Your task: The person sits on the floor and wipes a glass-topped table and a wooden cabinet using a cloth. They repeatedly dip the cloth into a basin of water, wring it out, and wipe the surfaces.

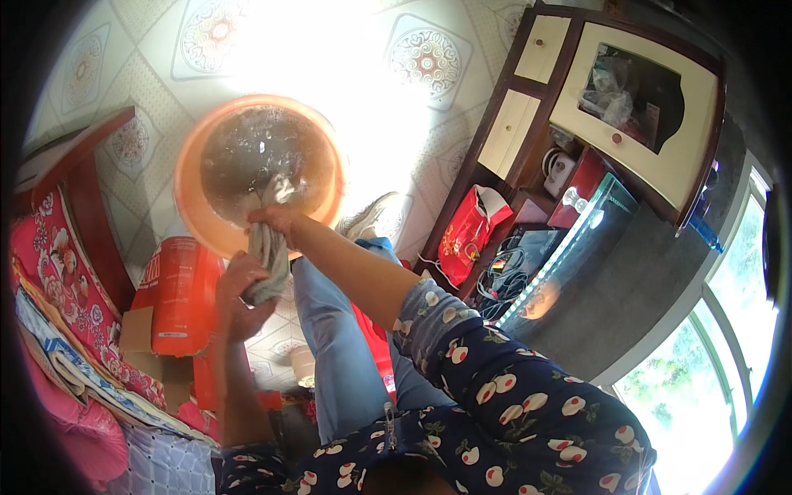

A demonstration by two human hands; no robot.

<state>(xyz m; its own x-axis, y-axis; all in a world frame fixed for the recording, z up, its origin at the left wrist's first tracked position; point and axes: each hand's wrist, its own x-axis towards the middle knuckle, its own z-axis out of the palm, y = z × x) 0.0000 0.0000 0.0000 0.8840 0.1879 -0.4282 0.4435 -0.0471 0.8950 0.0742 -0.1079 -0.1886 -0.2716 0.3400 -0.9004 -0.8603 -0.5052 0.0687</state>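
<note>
A twisted grey cloth (268, 252) stretches between both my hands at the near rim of an orange plastic basin (188, 202). My right hand (276, 221) grips the cloth near its upper part, above the rim. Closer to me, my left hand (241, 290) is closed round the lower end of it, its fingers slightly blurred. The far end of the cloth hangs over the basin, beside a bright splash. Murky, greyish water (262, 153) with shiny spots fills much of the basin.
Left of my legs stands an orange-red cardboard box (177, 285), beside a bed with floral bedding (74, 289). On the right is a wooden cabinet (495, 91) with a red bag (472, 235) and coiled cables (503, 276). Patterned tiles (425, 62) cover the floor.
</note>
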